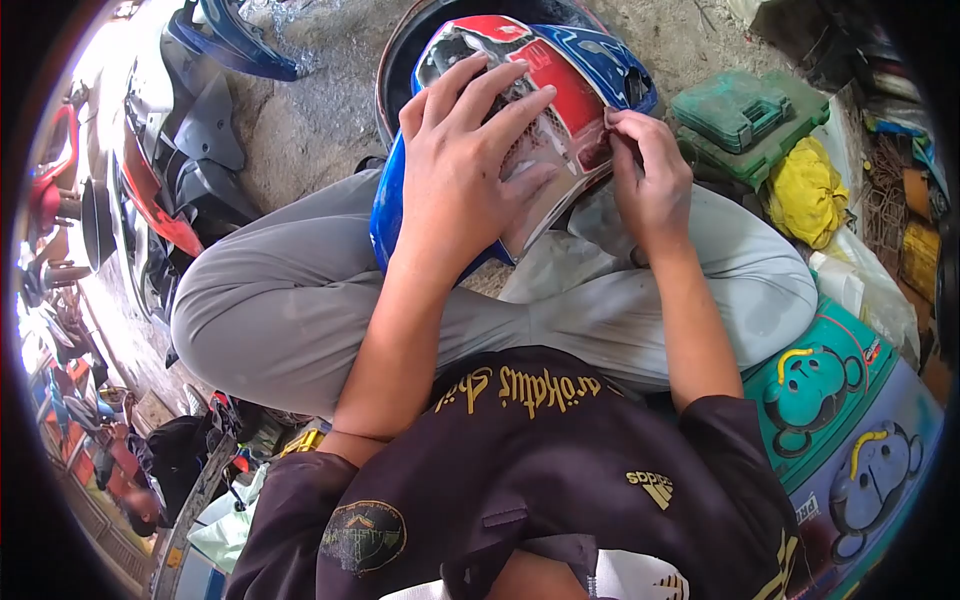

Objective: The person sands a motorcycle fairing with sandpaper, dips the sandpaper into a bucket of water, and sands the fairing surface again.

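A glossy motorcycle body panel (560, 85), red, blue and white with a bare greyish patch, lies tilted over my crossed legs. Across its upper face my left hand (465, 150) rests with fingers spread, pressing on the surface. At the panel's right edge my right hand (650, 170) has thumb and fingers pinched together, touching the red and grey area. Whatever is between those fingertips is too small to make out. Part of the panel is hidden under my left hand and forearm.
Behind the panel stands a dark round basin (392, 75). Green cases (735, 110) and a yellow cloth or bag (810, 190) lie to the right. Several loose body panels (205, 125) are stacked at the left. A blue panel (235, 45) lies on the concrete floor.
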`<state>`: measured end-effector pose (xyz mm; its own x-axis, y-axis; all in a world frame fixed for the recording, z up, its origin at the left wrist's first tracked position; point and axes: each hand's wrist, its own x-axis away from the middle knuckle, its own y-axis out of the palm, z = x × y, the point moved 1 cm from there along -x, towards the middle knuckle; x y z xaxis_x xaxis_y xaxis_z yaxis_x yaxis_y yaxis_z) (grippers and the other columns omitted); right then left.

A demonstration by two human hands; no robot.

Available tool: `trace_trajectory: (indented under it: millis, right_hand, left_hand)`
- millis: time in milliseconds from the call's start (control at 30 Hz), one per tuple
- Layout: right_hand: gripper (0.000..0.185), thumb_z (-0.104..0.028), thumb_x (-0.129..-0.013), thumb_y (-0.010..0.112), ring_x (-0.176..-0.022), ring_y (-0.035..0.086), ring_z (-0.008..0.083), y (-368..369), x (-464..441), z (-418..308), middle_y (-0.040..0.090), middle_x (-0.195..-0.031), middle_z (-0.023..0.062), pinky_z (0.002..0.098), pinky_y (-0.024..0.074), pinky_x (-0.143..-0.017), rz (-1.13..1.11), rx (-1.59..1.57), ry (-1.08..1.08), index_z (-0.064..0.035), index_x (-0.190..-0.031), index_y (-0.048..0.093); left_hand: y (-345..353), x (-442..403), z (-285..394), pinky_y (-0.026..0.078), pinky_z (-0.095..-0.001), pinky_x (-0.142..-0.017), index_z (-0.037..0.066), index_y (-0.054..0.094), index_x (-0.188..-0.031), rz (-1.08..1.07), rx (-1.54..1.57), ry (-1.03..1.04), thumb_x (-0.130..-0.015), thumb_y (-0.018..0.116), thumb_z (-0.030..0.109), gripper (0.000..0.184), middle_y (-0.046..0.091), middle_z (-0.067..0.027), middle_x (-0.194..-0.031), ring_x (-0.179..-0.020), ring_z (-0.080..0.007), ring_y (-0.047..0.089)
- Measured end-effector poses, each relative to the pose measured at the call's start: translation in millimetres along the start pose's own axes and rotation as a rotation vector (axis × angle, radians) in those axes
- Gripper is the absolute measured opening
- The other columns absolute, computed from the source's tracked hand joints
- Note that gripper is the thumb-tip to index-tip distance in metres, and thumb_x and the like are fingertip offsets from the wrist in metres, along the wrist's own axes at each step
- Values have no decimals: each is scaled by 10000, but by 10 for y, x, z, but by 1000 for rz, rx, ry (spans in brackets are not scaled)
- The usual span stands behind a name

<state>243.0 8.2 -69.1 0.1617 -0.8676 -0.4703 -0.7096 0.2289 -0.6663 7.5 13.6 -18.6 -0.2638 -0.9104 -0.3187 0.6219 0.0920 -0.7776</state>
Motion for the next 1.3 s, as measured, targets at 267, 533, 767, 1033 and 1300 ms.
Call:
trace_trajectory:
  millis: [267,533,767,1033,1300]
  right_hand:
    - [205,51,-959,737,-943,736,352,-40,-11,23,781,-1090,153,433,591,-831,-4,66,-52,-16,-1153,730]
    - [174,41,-960,756,-881,738,345,-57,-40,2,755,-972,153,417,592,-788,1,105,-82,-23,-1121,757]
    - [170,70,-961,724,-952,772,359,-29,5,173,775,-1029,160,427,620,-846,12,133,-59,-19,-1104,747]
    - [179,75,-970,698,-957,775,358,-32,-8,72,779,-1043,164,430,624,-842,-4,110,-167,-21,-1114,744]
    - [201,81,-965,689,-970,776,358,-70,-6,169,781,-1039,159,436,627,-853,-16,160,-128,-30,-1121,748]
  left_hand:
    - [8,14,2,361,-519,-1204,239,779,-1352,6,-4,5,-681,952,268,694,663,-35,-1502,-1476,-322,528]
    - [21,24,-9,362,-521,-1203,239,774,-1358,8,-6,7,-684,956,277,700,661,-34,-1505,-1479,-320,527]
    - [20,18,-5,353,-520,-1210,243,776,-1354,13,-4,14,-681,956,285,697,664,-31,-1501,-1481,-319,527]
    - [24,28,12,358,-517,-1205,243,784,-1337,18,-6,5,-658,965,268,704,668,-27,-1497,-1469,-317,534]
    - [33,37,31,356,-505,-1228,245,787,-1375,2,-21,3,-675,954,307,722,679,-18,-1508,-1487,-309,530]
